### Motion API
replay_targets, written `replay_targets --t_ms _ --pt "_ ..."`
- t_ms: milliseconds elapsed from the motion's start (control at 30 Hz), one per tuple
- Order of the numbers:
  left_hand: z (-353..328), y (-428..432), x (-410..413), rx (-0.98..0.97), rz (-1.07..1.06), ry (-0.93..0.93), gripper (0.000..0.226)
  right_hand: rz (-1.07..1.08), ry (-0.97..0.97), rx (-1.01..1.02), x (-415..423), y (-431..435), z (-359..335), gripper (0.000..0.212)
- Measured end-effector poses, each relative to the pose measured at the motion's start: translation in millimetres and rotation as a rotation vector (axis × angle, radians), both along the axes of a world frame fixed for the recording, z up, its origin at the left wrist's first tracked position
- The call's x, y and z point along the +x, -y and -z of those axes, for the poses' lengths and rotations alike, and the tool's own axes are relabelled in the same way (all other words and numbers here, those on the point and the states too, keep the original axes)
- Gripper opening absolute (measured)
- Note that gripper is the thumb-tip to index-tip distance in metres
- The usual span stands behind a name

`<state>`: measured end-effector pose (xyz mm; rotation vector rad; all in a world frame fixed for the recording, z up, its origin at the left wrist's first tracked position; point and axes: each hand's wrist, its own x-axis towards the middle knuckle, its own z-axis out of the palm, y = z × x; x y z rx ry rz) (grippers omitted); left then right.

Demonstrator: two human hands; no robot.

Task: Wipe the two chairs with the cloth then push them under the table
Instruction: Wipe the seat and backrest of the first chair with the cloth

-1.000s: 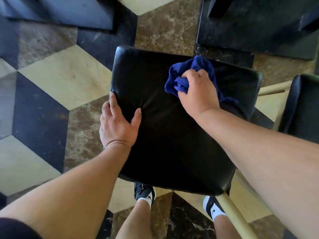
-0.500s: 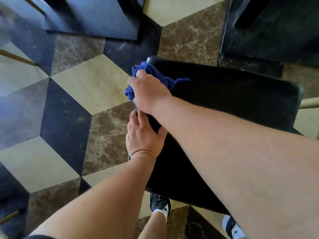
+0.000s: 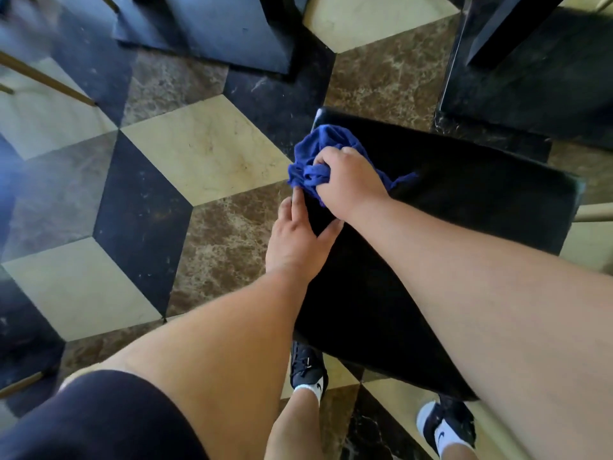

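A black padded chair seat [image 3: 464, 207] fills the middle right of the head view. My right hand [image 3: 351, 180] grips a bunched blue cloth [image 3: 311, 161] and presses it on the seat's far left corner. My left hand [image 3: 298, 240] rests on the seat's left edge just below the cloth, thumb on top of the cushion and fingers down the side. My right forearm crosses over the seat and hides much of it. The second chair is out of view apart from a pale wooden rail [image 3: 593, 212] at the right edge.
The floor is patterned marble in cream, brown and black tiles [image 3: 199, 151]. Dark table bases stand at the top middle [image 3: 215, 24] and top right [image 3: 530, 78]. Thin brass-coloured legs [image 3: 46, 78] cross the upper left. My feet in black shoes [image 3: 308, 370] stand under the seat's near edge.
My right hand swept the cloth from the seat's far right to its far left corner, then slightly nearer me. My left hand stayed on the left edge. The camera swung left.
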<state>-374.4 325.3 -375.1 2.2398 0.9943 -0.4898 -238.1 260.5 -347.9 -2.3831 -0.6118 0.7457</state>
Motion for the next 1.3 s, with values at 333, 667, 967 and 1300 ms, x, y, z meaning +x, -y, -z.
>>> replay_targets --t_ms 333,667,967,1300 --pt "-52.2 -50.0 44.0 -0.843 -0.869 0.063 0.071 -0.127 -0.110 -0.105 -115.6 15.2 -7.2 0.026" --pt "-16.9 18.5 6.4 0.012 -0.014 -0.111 0.073 -0.610 -0.188 -0.131 -141.4 113.0 -15.3 0.029" --pt "6.0 41.6 -43.9 0.186 0.115 -0.134 0.077 -0.002 0.018 -0.195 21.5 167.4 -4.9 0.027" --pt "-32.1 16.3 -10.8 0.052 0.296 -0.551 0.095 0.438 -0.141 -0.191 -4.1 139.8 -12.5 0.053"
